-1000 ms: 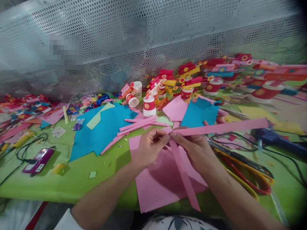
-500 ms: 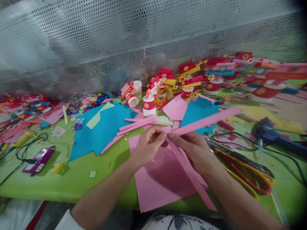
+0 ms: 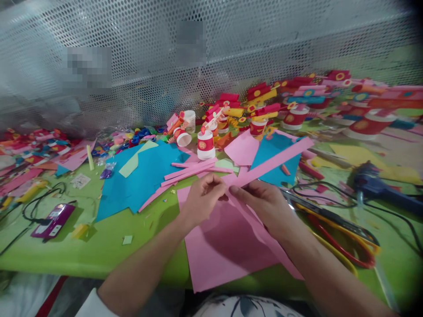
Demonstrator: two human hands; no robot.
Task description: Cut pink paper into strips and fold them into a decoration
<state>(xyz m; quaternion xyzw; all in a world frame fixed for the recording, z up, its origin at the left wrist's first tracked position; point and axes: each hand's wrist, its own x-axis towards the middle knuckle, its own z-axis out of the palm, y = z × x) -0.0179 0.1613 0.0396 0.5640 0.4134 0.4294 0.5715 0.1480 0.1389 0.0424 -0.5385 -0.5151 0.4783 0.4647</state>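
Observation:
Two long pink paper strips [image 3: 279,160] meet at an angle between my hands, one reaching up to the right and the other down to the right. My left hand [image 3: 206,198] is closed at the joined end, its thumb and fingers pinching the strips. Thumb on top and fingers beneath, my right hand [image 3: 264,202] grips them just beside the join. Under both hands lies a pink paper sheet [image 3: 218,255], partly shaded. Several folded pink strips [image 3: 190,171] rest just beyond my left hand.
Blue paper [image 3: 132,189] lies to the left, near a purple power socket [image 3: 54,220] with cables. Scissors [image 3: 333,229] and a blue glue gun [image 3: 383,189] are at the right. Decorated paper cups [image 3: 206,145] stand along the back, before a perforated metal panel [image 3: 142,57].
The upper strip's free end has shifted left and slightly toward me. The lower strip's end has moved slightly right and up. Both hands remain at the join.

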